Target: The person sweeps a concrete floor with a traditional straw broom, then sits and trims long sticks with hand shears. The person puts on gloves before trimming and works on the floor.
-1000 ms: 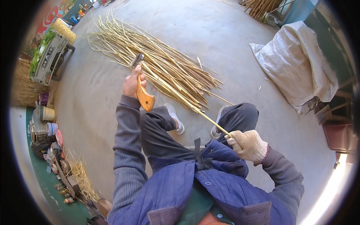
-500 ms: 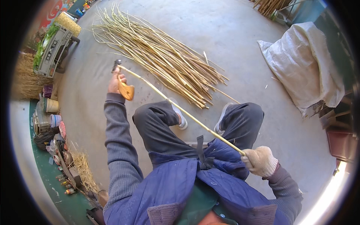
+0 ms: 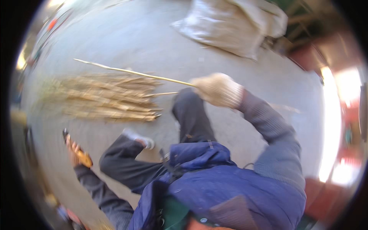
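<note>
Single head-worn fisheye view, looking steeply down over wearer's own chest and blue vest (image 3: 230,184); frame upright, unmirrored, motion-blurred; straight edges bowed toward dark circular rim; lens faced concrete floor (image 3: 126,34) ahead of seated legs; torso very near at lower edge, stalk pile (image 3: 103,99) and pale sack (image 3: 230,23) farther off; no second view to share.

Bare grey concrete floor (image 3: 126,34); a pale sack (image 3: 230,27) lies on it; bright glare at right.

Pale knitted cloth glove (image 3: 217,90), dry matt straw stalks (image 3: 103,100), rough matt concrete floor (image 3: 145,38).
</note>
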A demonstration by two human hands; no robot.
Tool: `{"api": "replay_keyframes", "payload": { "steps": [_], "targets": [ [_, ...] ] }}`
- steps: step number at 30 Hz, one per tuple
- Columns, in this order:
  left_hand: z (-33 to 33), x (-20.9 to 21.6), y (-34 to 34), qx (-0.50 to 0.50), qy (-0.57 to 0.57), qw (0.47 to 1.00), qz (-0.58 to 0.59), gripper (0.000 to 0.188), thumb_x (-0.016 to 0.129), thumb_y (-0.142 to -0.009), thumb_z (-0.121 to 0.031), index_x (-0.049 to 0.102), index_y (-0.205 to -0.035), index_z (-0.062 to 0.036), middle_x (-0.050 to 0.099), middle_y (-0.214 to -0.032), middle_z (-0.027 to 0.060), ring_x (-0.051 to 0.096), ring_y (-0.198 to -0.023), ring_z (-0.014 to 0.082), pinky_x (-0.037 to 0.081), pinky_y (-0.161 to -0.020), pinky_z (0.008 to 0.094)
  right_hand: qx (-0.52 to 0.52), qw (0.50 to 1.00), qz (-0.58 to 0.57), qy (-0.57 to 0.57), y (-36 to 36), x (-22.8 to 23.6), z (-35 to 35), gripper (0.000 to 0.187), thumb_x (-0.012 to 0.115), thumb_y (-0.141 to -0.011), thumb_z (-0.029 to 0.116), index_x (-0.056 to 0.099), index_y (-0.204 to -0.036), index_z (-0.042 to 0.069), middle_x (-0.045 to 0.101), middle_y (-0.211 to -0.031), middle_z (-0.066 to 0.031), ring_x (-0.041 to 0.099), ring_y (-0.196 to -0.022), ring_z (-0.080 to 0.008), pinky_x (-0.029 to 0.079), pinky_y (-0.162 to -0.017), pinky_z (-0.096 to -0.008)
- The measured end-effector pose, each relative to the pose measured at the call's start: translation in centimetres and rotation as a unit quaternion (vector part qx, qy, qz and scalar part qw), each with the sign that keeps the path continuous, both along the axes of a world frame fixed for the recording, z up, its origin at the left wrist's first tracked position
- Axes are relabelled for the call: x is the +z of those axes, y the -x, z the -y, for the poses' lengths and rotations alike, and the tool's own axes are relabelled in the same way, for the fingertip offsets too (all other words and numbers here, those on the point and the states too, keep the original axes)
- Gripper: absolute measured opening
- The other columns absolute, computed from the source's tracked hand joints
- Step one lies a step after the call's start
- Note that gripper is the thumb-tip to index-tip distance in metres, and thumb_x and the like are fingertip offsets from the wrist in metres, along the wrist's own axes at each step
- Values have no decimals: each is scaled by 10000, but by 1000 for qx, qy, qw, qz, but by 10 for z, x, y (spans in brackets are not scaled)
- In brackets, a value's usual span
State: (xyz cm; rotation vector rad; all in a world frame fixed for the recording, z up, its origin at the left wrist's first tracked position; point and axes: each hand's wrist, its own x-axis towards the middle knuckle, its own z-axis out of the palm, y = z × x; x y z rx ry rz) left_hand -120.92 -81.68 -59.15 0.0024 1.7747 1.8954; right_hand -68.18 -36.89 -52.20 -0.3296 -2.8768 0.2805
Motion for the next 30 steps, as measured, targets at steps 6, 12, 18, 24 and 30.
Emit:
{"api": "replay_keyframes", "payload": {
  "steps": [6, 12, 18, 24, 30],
  "targets": [
    [-104, -30, -47, -90, -33, 990, 102, 180, 632, -1018, -386, 608, -1020, -207, 425, -673, -88, 363, -476, 18, 312, -420, 168, -117, 988, 71, -77, 47, -56, -57, 166, 590, -863, 86, 658, -1009, 46, 728, -921, -166, 739, -823, -315, 586, -663, -409],
    [-166, -43, -84, -127, 56, 989, 42, 245, 648, -1007, -367, 639, -1154, -171, 411, -676, -89, 366, -496, 18, 313, -432, 171, -155, 985, 66, -20, 97, -93, -89, 216, 582, -873, 85, 685, -1057, 37, 742, -995, -171, 742, -902, -315, 589, -722, -418],
    [-182, -61, -81, -145, 92, 984, 44, 425, 616, -1025, -237, 559, -1395, -37, 433, -767, -68, 418, -624, 31, 365, -503, 179, -155, 984, 45, -72, 150, -153, -128, 210, 606, -819, 114, 709, -995, 163, 727, -899, -48, 724, -833, -230, 579, -686, -351],
    [-206, -18, -103, -143, 93, 983, 61, 254, 649, -1005, -286, 586, -1098, -58, 519, -709, 12, 505, -512, 98, 413, -454, 207, -210, 974, 42, -79, 184, -189, -199, 108, 615, -905, 204, 676, -928, 119, 726, -843, -104, 732, -799, -280, 580, -659, -429],
    [-203, -5, -106, -132, 42, 985, 106, 239, 597, -1018, -201, 531, -1128, 1, 518, -692, 66, 514, -492, 134, 433, -442, 233, -349, 900, 246, -91, 260, -229, -227, 359, 672, -907, 405, 655, -1070, 87, 718, -1067, -148, 711, -1031, -272, 551, -877, -450]
  ]
}}
